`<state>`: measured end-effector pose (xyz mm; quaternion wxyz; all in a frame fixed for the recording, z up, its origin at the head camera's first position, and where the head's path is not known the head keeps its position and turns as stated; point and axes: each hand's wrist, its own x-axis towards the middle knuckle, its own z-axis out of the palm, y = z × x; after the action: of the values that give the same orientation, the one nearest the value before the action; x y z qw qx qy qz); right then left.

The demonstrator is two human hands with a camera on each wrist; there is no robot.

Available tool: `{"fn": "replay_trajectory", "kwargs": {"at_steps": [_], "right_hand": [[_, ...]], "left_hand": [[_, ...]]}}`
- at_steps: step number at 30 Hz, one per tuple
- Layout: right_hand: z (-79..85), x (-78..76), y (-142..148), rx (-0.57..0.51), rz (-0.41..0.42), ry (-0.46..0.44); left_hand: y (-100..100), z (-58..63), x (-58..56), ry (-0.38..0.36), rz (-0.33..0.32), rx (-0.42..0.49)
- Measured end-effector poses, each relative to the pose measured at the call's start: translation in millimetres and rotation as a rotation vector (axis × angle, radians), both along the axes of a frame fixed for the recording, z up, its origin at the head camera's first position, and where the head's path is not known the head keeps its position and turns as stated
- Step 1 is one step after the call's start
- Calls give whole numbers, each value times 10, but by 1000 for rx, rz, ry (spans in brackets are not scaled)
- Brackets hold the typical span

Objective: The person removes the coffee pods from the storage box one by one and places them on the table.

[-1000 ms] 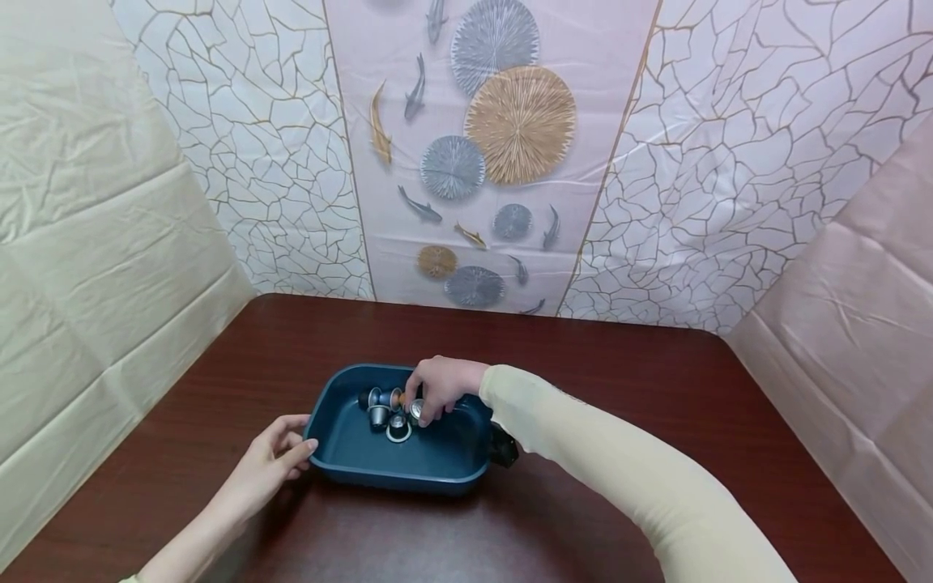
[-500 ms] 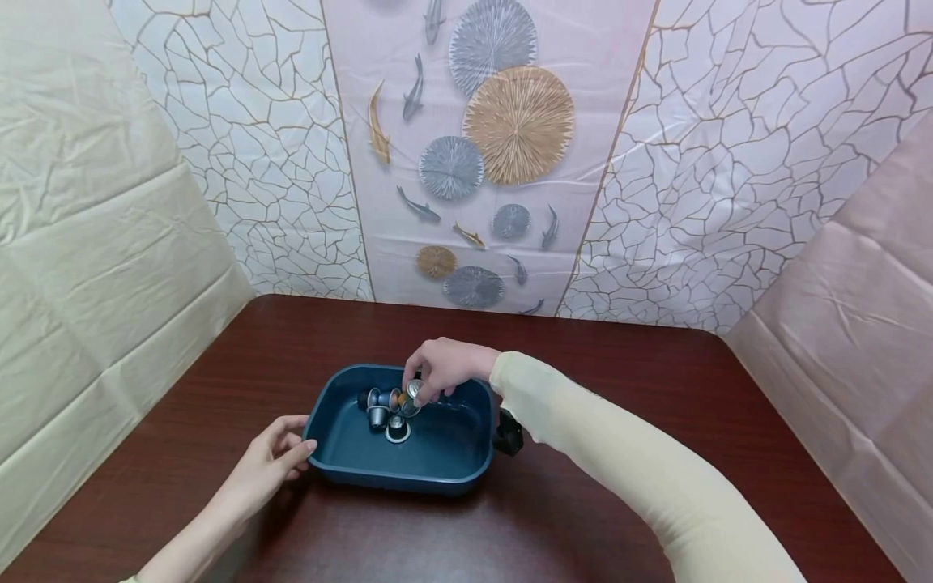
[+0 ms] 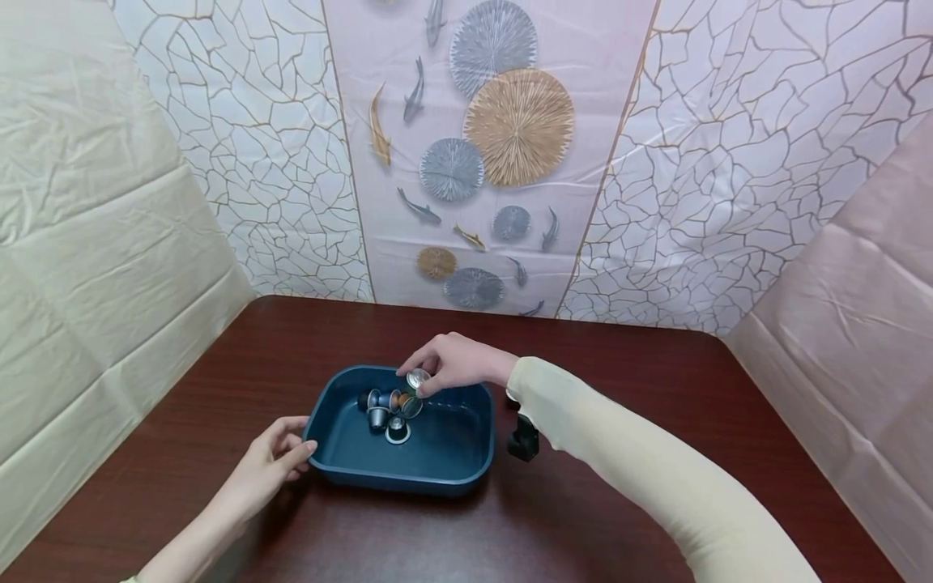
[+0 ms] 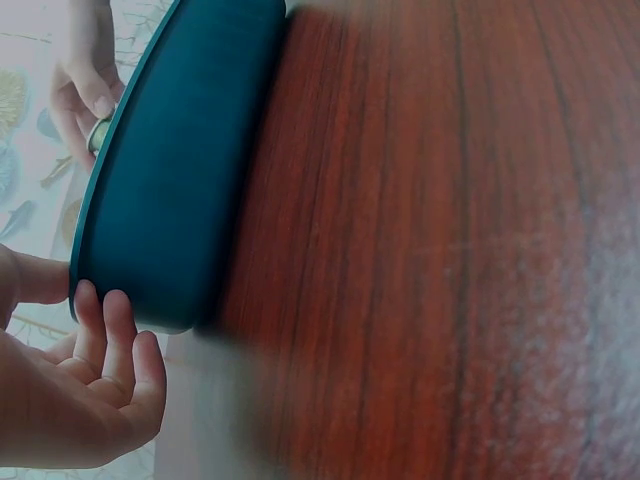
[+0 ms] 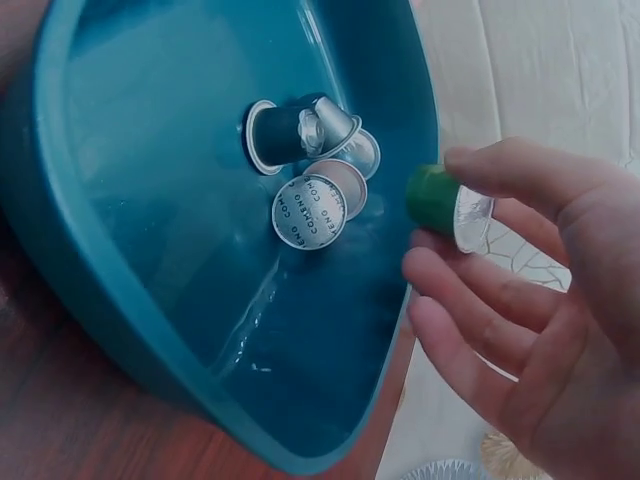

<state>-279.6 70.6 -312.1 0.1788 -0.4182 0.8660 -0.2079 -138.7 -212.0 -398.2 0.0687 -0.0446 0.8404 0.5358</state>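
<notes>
My right hand [image 3: 466,362] pinches a green coffee capsule [image 5: 434,200] between thumb and fingers, its foil lid facing my palm. It is over the far side of a dark blue rectangular basin [image 3: 408,479], above the other capsules. Several of these lie clustered in the basin, among them a black capsule [image 5: 278,137] and one with a printed silver lid [image 5: 310,212]. In the head view a blue capsule [image 3: 385,398] is in the cluster too. My left hand [image 3: 271,460] grips the basin's left rim, thumb over the edge and fingertips against the outer wall [image 4: 165,190].
The basin stands on a reddish-brown wooden table [image 3: 598,518]. Patterned cloth [image 3: 466,202] hangs behind the table's far edge, with plain cloth on both sides. A small black device [image 3: 523,440] hangs below the right sleeve, beside the basin's right end.
My right hand has risen out of the capsule cluster, lifting the green capsule, and shifted slightly away and to the right. The left hand keeps its grip on the rim.
</notes>
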Motion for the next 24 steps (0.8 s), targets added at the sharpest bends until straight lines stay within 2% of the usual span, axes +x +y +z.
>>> {"fn": "replay_trajectory", "kwargs": {"at_steps": [9, 17, 24], "right_hand": [[-2, 23, 192, -102, -114, -11], [54, 72, 390, -178, -142, 3], [26, 158, 545, -204, -195, 31]], "left_hand": [[3, -1, -5, -3, -2, -1], [5, 7, -3, -6, 0, -4], [8, 6, -3, -16, 2, -2]]}}
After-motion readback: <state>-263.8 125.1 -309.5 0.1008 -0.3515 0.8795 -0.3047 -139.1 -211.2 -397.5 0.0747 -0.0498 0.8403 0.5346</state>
